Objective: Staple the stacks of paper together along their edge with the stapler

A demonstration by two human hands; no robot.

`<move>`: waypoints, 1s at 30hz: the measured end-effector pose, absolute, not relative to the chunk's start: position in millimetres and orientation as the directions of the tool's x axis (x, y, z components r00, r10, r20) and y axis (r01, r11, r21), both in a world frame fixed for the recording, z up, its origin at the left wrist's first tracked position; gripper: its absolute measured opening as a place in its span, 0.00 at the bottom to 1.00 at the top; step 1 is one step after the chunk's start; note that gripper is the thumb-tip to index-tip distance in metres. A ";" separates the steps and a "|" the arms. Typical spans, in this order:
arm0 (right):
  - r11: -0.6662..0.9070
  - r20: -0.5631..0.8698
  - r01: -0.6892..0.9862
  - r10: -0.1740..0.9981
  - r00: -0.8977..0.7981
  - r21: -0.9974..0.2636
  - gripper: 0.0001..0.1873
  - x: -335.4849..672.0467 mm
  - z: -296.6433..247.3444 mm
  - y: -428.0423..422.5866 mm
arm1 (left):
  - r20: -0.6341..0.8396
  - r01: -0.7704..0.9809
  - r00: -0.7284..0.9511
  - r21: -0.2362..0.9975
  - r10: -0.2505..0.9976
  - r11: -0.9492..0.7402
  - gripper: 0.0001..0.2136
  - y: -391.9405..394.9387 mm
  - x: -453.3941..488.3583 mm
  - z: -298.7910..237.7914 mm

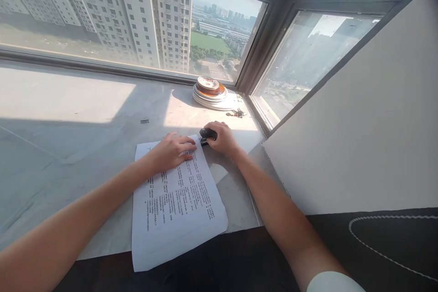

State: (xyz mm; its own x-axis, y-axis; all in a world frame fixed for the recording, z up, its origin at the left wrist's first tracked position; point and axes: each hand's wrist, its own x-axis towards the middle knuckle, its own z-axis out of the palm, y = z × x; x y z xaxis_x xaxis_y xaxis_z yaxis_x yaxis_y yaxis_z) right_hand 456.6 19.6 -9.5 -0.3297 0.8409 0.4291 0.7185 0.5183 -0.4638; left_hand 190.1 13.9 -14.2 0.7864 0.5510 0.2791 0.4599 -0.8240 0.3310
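White paper (181,205) pokes off the sill (78,159) — the person's left hand (174,150) lies on it, fingers spread. The right hand (221,138) grips a black stapler (207,134) at the paper's far corner. Behind sit stacked plates (209,99) — a patterned dish (207,83) on top.

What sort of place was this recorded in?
Likely an upper-floor room: a pale ledge runs along dark window frames, with a high-rise outside and a green field far below.
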 end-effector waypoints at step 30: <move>0.423 0.428 0.860 0.859 -0.281 -0.284 0.24 441.5 -2.5 13.9 | 0.263 0.488 0.781 0.306 0.566 -0.817 0.13 1.6 201.0 -5.0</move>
State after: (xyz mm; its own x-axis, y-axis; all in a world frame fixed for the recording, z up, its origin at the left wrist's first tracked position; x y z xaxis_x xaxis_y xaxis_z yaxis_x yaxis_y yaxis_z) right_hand 441.5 13.9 -2.5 -0.2811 0.8590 0.4280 0.8603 0.4232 -0.2842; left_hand 201.0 1.6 -5.0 0.7815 0.5658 0.2630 0.4884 -0.8171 0.3063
